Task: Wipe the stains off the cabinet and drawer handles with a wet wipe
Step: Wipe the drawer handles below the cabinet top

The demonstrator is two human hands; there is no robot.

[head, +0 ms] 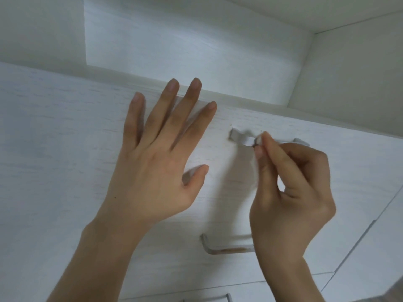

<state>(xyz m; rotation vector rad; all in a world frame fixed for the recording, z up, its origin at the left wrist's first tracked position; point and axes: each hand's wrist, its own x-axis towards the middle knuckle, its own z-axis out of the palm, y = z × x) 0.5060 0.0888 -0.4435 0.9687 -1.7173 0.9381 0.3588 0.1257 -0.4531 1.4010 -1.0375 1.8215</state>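
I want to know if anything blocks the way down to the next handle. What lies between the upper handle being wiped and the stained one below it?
In the head view, only bare drawer front separates the upper handle from the stained handle; the right hand overlaps the right part.

One head-worn camera looks forward and down, close to a white drawer front [65, 149]. Both hands fill the middle of the view, with the open shelf recess [185, 44] above. No second view exists.
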